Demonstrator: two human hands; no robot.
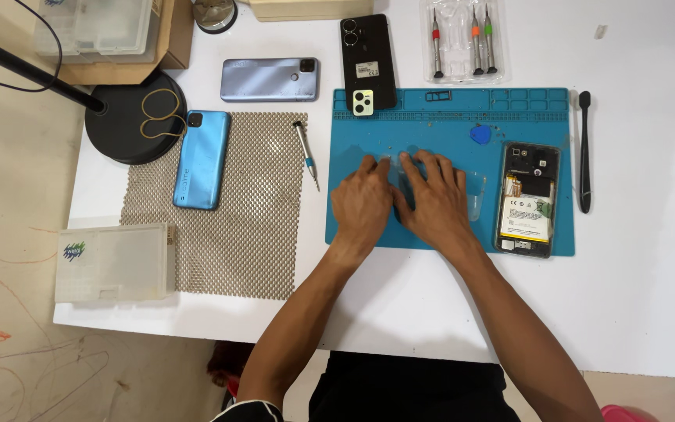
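- Left hand [362, 202] and right hand [433, 202] are pressing flat, fingers spread, on a clear phone case [474, 194].
- The case is lying on the blue mat [447, 117] on the bench [650, 258].
- An opened phone [526, 200] is resting just beside the right hand.

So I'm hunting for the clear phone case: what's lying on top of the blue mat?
On the mat: an opened phone, a blue pick, a black phone's lower end, and both hands, left and right, pressing a clear case. The hands cover most of it.
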